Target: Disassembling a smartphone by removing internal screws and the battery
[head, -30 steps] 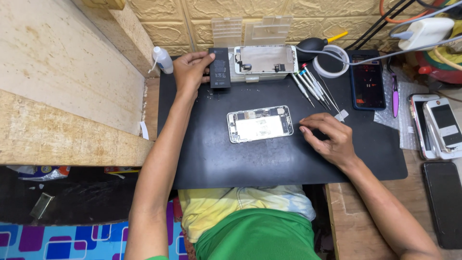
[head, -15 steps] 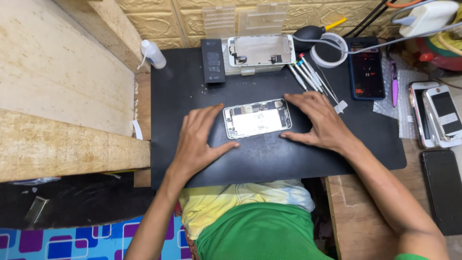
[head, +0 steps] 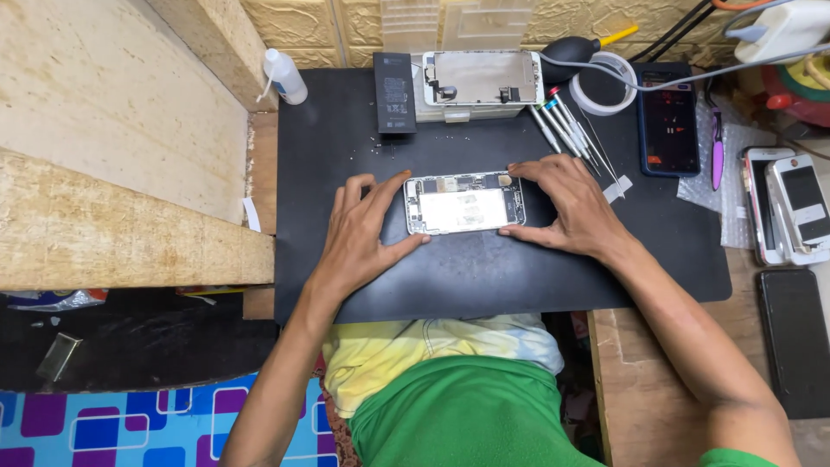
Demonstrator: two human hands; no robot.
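An opened phone body (head: pixel 464 203), its insides showing, lies flat in the middle of the black work mat (head: pixel 484 277). My left hand (head: pixel 367 227) grips its left end with thumb and fingers. Around its right end my right hand (head: pixel 571 206) does the same. Further back on the mat lie a black battery (head: pixel 394 92) and a detached screen panel (head: pixel 481 78) resting on a clear box.
Several thin screwdrivers (head: pixel 562 125) lie right of the screen panel, beside a tape roll (head: pixel 603 82) and a dark phone (head: pixel 667 121). A small white bottle (head: pixel 284 75) stands at the mat's back left. More phones (head: pixel 791 207) lie at the right. A wooden block (head: pixel 121 173) borders the left.
My left hand came back from the battery at the rear to the phone body. Both hands shifted from lying flat beside the phone to gripping its two ends.
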